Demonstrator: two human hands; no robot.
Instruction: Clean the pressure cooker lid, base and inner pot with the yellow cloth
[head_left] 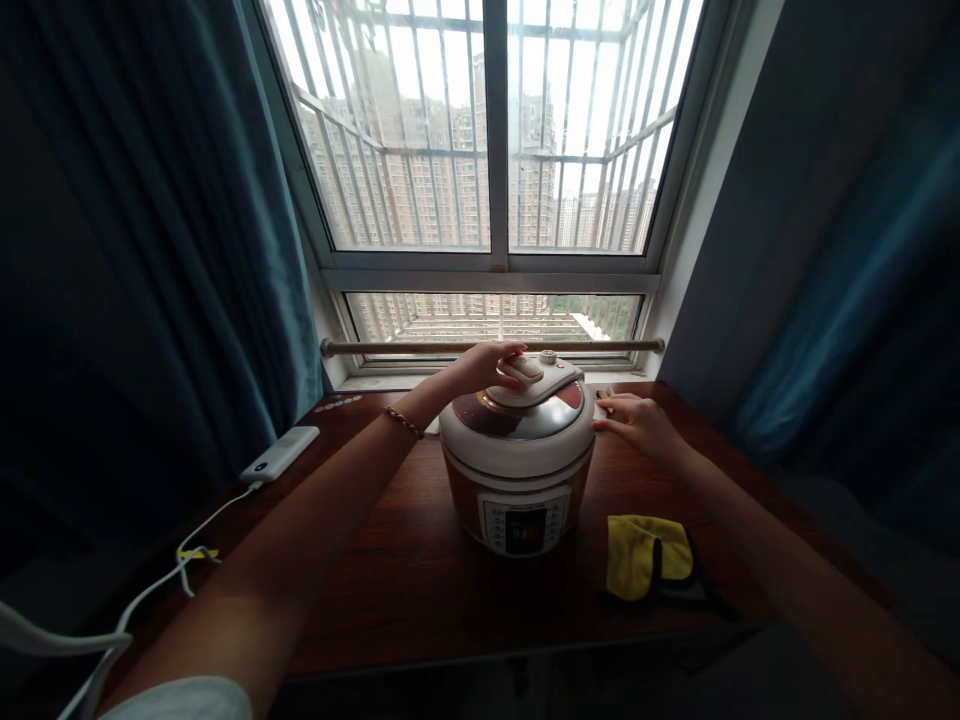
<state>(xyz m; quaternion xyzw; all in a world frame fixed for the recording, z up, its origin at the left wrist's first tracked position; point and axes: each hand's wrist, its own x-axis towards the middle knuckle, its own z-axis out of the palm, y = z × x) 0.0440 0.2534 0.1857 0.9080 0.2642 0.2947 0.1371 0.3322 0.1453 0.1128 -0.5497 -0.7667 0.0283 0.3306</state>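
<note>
A white and brown electric pressure cooker point(517, 455) stands upright on the wooden table, its control panel facing me. On top sits its lid point(551, 415), which looks seated on the body. My left hand point(487, 368) reaches over from the left, its fingers wrapped round the white lid handle point(523, 370). At the cooker's right side, my right hand point(637, 420) has its thumb and fingers closed on a small pale side handle point(602, 408). The fingers partly hide that handle.
A yellow and grey cloth point(649, 555) lies on the wooden table point(390, 600), right of the cooker. At left rests a white power bank point(280, 454) with a white cable point(161, 580). Behind stand a rail point(405, 348) and a window; blue curtains point(225, 250) hang at the sides.
</note>
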